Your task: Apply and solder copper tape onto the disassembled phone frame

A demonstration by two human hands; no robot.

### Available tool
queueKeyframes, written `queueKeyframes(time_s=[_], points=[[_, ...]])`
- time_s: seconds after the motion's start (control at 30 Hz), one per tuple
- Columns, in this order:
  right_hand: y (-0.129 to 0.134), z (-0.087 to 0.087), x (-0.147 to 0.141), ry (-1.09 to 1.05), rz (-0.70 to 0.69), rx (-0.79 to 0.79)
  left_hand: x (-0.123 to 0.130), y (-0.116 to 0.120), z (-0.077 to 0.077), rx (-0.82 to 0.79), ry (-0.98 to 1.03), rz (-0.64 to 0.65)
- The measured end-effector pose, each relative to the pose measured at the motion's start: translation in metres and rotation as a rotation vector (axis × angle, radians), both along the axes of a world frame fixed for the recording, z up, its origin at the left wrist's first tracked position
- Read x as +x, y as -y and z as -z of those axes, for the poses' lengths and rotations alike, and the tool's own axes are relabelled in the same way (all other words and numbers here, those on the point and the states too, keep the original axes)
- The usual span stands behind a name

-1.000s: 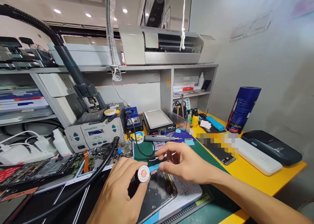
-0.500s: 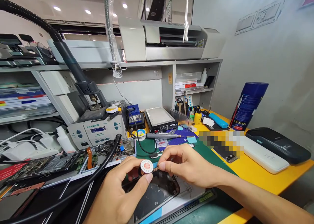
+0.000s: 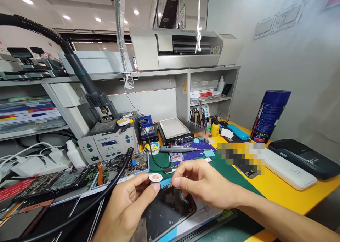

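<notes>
Grey shelving (image 3: 182,93) is standing beyond both hands' fingers, backing a yellow surface (image 3: 281,196) that is spreading out to their right, with a green mat (image 3: 220,164) lying beneath the hands. The left hand (image 3: 127,206) is pinching a small white-faced disc (image 3: 155,178) with a reddish centre between thumb and forefinger, its fingers closing firmly around it. Across from it, the right hand (image 3: 208,183) is bringing thumb and forefinger nearly together at the far end of a blue strip (image 3: 166,183); whether they are gripping it or only touching it, I cannot tell. That strip is bridging the space between the two sets of fingers. Just below them, a dark phone panel (image 3: 170,208) is lying flat, showing pale flecks.

Judging by this, the work is sitting somewhere in the middle: the panel is already lying bare, while the disc is being held up rather than resting in place, and nothing is looking finished.

As for edges, a black hose (image 3: 125,166) is curving close on the left fingers' outer side, hemming that hand in. A dark-headed brush (image 3: 169,170) and a grey pen-shaped tool (image 3: 177,149) are lying just beyond the right fingers. More open room is showing to the right hand's outer side, where mat is giving way to yellow surface before a white slab (image 3: 289,173).
</notes>
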State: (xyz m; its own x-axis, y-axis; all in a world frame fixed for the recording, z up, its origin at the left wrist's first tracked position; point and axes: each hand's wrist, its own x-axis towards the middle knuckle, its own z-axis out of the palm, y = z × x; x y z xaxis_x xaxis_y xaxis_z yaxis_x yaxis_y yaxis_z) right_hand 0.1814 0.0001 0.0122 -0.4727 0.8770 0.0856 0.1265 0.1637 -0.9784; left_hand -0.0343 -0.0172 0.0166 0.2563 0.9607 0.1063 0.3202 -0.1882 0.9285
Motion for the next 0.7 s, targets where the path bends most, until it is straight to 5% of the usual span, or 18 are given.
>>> queueKeyframes(time_s=[0.37,0.7], points=[[-0.006,0.001,-0.001,-0.050,0.059,0.036,-0.002,-0.002,0.000,0.082,0.009,-0.130],[-0.047,0.001,0.012,0.026,0.340,0.195,-0.032,-0.037,0.012,0.096,0.196,-0.416]])
